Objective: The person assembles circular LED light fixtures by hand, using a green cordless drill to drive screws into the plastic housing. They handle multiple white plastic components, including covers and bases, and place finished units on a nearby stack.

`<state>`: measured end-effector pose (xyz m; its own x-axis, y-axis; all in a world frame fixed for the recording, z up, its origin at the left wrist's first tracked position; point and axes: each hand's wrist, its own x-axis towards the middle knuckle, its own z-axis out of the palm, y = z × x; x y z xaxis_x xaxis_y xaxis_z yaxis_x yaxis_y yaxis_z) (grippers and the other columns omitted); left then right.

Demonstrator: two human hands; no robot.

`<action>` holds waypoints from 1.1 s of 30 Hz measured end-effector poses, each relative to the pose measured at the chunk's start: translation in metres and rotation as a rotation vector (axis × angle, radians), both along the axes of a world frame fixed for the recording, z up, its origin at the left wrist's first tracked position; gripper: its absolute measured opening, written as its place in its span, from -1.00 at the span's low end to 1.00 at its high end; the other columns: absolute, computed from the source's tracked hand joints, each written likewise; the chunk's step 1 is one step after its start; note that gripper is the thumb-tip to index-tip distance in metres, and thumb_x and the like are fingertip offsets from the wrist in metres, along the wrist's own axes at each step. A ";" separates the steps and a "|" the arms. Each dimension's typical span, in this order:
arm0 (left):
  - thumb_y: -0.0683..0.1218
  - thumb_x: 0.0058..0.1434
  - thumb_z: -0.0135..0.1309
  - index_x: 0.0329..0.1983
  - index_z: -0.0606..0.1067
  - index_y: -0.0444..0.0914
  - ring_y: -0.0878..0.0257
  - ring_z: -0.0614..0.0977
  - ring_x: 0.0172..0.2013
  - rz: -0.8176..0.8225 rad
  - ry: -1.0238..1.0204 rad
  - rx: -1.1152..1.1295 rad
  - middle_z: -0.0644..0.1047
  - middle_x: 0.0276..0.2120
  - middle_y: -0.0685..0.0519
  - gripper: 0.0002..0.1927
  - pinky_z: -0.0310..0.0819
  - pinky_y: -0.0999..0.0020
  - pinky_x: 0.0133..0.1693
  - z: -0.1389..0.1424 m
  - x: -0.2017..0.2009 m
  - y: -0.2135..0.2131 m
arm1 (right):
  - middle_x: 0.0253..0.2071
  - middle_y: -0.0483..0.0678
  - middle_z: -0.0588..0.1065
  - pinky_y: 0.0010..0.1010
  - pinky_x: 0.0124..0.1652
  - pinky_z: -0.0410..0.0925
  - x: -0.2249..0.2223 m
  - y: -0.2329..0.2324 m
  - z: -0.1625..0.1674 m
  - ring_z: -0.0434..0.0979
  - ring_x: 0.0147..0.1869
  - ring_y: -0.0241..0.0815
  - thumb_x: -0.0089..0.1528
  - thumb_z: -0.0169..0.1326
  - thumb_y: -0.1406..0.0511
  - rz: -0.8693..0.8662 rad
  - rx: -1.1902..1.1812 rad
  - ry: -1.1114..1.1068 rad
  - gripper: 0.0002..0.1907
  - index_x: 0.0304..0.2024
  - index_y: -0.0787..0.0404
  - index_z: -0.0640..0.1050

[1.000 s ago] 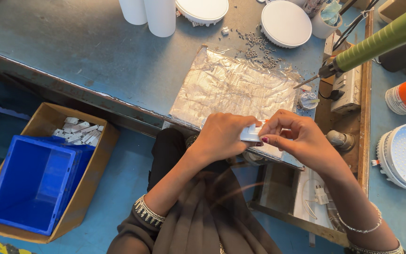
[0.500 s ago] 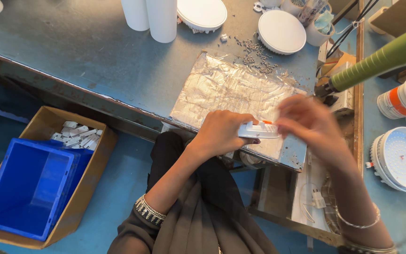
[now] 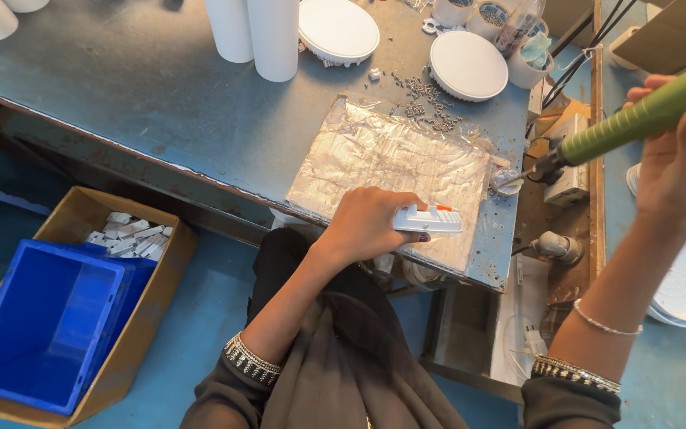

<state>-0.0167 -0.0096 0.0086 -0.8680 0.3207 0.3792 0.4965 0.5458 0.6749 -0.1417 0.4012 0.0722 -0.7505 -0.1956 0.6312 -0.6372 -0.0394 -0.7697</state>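
While the left hand (image 3: 371,222) lies on the foil-covered pad (image 3: 375,159) at the near edge of the grey workbench (image 3: 121,87), its fingers curl around one end of a small white plastic part (image 3: 430,219) with an orange mark, pinning it flat on the foil. The part lies lengthwise along the pad's front edge, its free end pointing toward the right.

Up at the right, the right hand (image 3: 680,151) wraps its fingers closed around the handle of a green electric screwdriver (image 3: 637,119) — the tool slants down to the left, and its dark tip sits above a small round cup (image 3: 506,181) just beside the pad's right edge, well apart from the white part.

Loose small screws (image 3: 430,103) lie scattered past the far edge of the foil. Two round white lamp covers (image 3: 339,30) rest farther back, near two white tubes (image 3: 263,32). On the floor to the left, a cardboard box (image 3: 81,230) holds a blue crate (image 3: 41,318) and a pile of white pieces (image 3: 129,237).
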 end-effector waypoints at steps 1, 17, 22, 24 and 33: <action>0.15 -0.02 0.35 -0.10 0.66 -0.07 0.01 0.69 -0.36 -0.001 -0.004 0.005 0.66 -0.42 -0.04 -0.57 0.52 0.12 -0.26 0.000 0.000 0.000 | 0.04 0.11 0.42 -0.26 0.12 0.39 0.002 -0.003 -0.002 0.49 0.06 -0.02 0.48 -0.07 -0.09 0.044 -0.025 0.009 -0.24 0.48 0.33 0.21; 0.19 -0.02 0.35 -0.10 0.66 -0.06 0.02 0.69 -0.36 -0.005 0.000 0.010 0.65 -0.43 -0.03 -0.56 0.52 0.13 -0.28 -0.004 0.002 0.001 | -0.55 -0.10 0.24 -0.27 -0.42 0.24 0.122 -0.067 -0.011 0.23 -0.61 -0.23 0.23 -0.11 -0.09 0.237 -0.558 0.049 -0.50 -0.44 0.16 0.17; 0.18 -0.01 0.34 -0.09 0.66 -0.04 0.02 0.69 -0.35 -0.002 0.017 0.009 0.66 -0.42 -0.02 -0.57 0.52 0.13 -0.27 -0.005 0.001 0.000 | -0.54 -0.10 0.25 -0.28 -0.44 0.28 0.128 -0.096 -0.002 0.26 -0.64 -0.25 0.14 -0.06 -0.23 0.225 -0.465 0.133 -0.38 -0.47 0.14 0.16; 0.19 -0.02 0.35 -0.09 0.65 -0.05 0.03 0.69 -0.35 -0.008 0.025 0.029 0.66 -0.41 -0.01 -0.56 0.52 0.14 -0.27 -0.006 0.000 0.000 | -0.53 -0.09 0.25 -0.28 -0.43 0.29 0.128 -0.101 0.000 0.27 -0.63 -0.24 0.14 -0.07 -0.21 0.245 -0.492 0.123 -0.39 -0.46 0.15 0.16; 0.20 -0.03 0.35 -0.09 0.65 -0.05 0.03 0.69 -0.33 -0.014 0.047 0.032 0.67 -0.38 0.01 -0.54 0.52 0.13 -0.28 -0.008 -0.001 0.001 | -0.52 -0.12 0.24 -0.27 -0.41 0.28 0.119 -0.095 -0.009 0.27 -0.62 -0.26 0.14 -0.07 -0.20 0.231 -0.489 0.091 -0.40 -0.50 0.14 0.18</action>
